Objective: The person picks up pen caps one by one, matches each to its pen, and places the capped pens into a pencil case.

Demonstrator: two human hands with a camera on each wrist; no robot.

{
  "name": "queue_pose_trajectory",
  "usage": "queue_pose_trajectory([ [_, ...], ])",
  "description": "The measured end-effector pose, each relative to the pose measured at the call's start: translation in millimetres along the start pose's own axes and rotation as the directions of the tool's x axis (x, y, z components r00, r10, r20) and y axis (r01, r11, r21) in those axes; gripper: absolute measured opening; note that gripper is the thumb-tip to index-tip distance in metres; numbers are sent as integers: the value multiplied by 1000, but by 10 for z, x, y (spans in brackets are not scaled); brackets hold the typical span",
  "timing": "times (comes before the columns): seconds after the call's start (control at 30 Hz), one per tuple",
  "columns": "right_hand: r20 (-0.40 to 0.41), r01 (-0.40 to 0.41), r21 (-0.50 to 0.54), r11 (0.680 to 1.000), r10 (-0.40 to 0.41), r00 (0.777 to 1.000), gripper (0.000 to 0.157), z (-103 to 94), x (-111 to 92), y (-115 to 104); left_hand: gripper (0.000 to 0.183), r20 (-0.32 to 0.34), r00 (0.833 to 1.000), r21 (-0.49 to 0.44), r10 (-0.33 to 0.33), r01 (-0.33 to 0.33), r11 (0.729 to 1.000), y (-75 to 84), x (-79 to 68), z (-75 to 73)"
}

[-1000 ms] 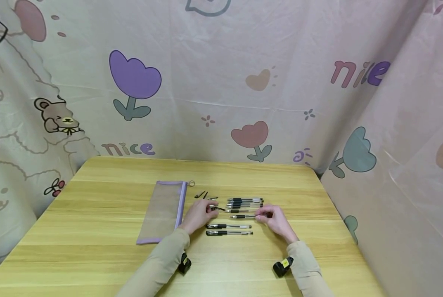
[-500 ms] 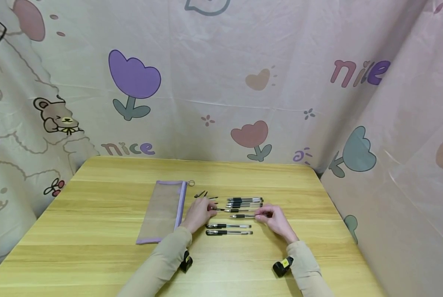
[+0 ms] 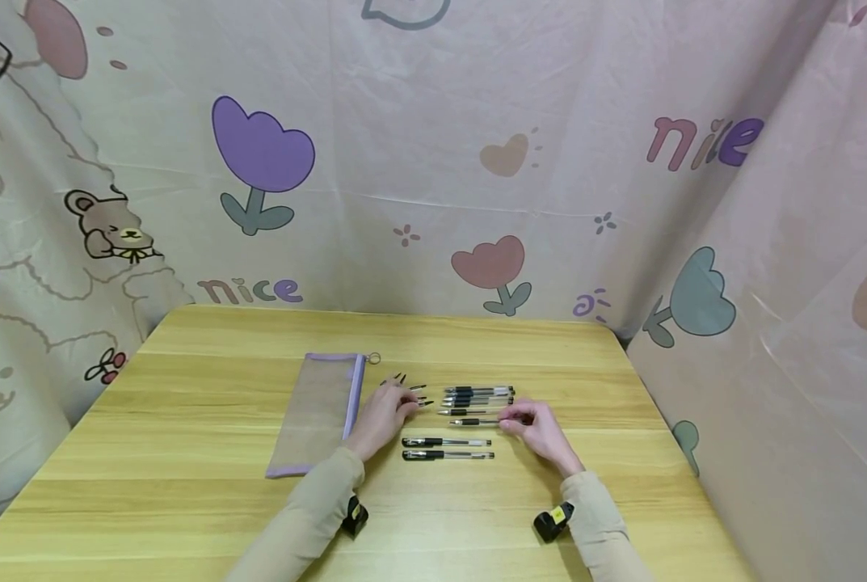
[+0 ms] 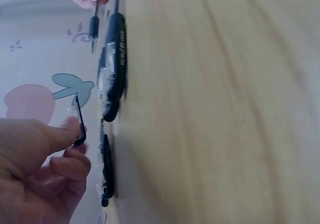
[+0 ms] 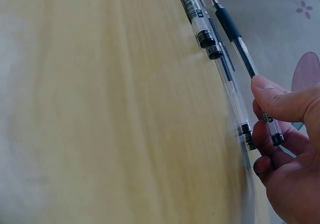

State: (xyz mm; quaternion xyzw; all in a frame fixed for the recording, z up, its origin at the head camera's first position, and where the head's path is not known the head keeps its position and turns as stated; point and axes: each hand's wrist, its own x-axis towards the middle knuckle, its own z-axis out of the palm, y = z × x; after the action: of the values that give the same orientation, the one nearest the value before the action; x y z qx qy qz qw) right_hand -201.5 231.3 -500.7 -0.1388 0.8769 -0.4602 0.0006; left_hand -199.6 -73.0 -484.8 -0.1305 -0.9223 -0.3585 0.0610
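My left hand [image 3: 382, 416] pinches a small pen cap [image 4: 80, 129] with a black clip between thumb and fingers, close to a group of loose pen caps [image 3: 418, 387]. On the other side, my right hand [image 3: 540, 430] grips the rear end of an uncapped gel pen [image 5: 230, 24], its bare tip pointing left. Beyond it lies a row of uncapped pens [image 3: 479, 391] with black grips. Nearer to me, two capped pens [image 3: 448, 442] lie side by side, their caps toward the left.
Left of the caps lies a flat mesh zip pouch [image 3: 315, 416] with purple edging and a ring at its far corner. The wooden table [image 3: 149, 453] meets a printed curtain [image 3: 375, 242] at its back and sides.
My left hand has drawn back from near the pen tips, moving left and farther away toward the loose caps. My right hand stays where it was, holding the pen.
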Motion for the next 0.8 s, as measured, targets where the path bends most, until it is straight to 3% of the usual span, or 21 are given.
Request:
queue_pose_trajectory([
  [0.27, -3, 12, 18, 1000, -12, 1000, 12, -21, 8, -38, 8, 58, 996, -79, 70, -65, 995, -11, -89, -95],
  [0.53, -9, 35, -11, 999, -35, 999, 12, -21, 46, -129, 14, 167, 975, -135, 148, -126, 983, -20, -150, -97],
  [0.8, -8, 44, 10, 999, -44, 999, 12, 12, 63, -171, 17, 176, 966, -170, 192, -162, 972, -2, -143, -73],
])
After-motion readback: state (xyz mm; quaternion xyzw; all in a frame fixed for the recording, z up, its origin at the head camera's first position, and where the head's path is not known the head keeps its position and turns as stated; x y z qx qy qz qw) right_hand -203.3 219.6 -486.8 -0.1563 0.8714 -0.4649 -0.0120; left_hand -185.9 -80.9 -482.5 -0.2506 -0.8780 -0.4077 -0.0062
